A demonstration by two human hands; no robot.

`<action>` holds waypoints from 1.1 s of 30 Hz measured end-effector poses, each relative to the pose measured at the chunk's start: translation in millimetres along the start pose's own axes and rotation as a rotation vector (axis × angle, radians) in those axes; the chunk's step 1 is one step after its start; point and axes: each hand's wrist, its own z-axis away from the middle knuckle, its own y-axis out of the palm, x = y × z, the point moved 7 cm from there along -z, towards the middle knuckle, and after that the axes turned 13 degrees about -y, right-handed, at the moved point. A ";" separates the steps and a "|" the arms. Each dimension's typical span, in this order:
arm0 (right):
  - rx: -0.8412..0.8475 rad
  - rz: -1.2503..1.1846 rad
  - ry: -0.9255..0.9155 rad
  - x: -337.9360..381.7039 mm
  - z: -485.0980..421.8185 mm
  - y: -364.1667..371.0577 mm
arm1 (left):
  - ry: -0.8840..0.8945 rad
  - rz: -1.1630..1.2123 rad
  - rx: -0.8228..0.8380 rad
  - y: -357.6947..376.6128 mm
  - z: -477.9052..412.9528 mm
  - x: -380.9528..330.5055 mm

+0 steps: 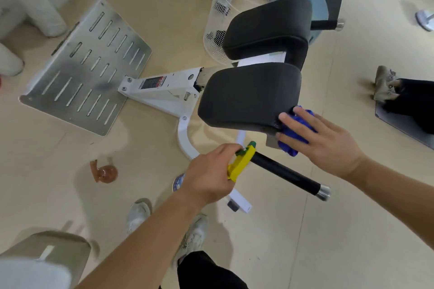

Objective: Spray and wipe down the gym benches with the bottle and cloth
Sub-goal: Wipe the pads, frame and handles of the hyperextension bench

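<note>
Two black padded cushions make up the bench: a near pad (249, 94) and a far pad (267, 28), on a white frame (164, 94). My right hand (321, 141) presses a blue cloth (296, 131) against the near pad's front right corner, fingers spread over the cloth. My left hand (211, 176) grips a spray bottle (242, 162) with a yellow trigger head and green nozzle, held below the near pad; most of the bottle is hidden under my hand.
A slotted metal footplate (82, 68) lies left on the beige floor. A black handle bar (288, 176) sticks out near my hands. A white wire basket (225, 7) stands behind the bench. A brown object (104, 171) lies on the floor. Another person's shoe (384, 82) is at right.
</note>
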 end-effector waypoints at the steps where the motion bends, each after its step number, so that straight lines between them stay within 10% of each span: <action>1: -0.026 -0.008 0.053 -4.8 0.9 -3.0 | 0.003 -0.024 0.016 4.6 -0.9 -1.0; 12: -0.297 -0.388 0.534 -15.6 27.4 -20.8 | 0.001 0.035 -0.009 29.7 -1.6 -13.6; 25: 0.018 0.219 -0.015 45.4 -110.4 35.4 | -0.088 0.111 -0.284 -20.1 8.3 64.8; 33: 0.286 0.061 0.033 69.1 -262.0 99.7 | -0.264 0.166 -0.257 -42.7 3.2 94.4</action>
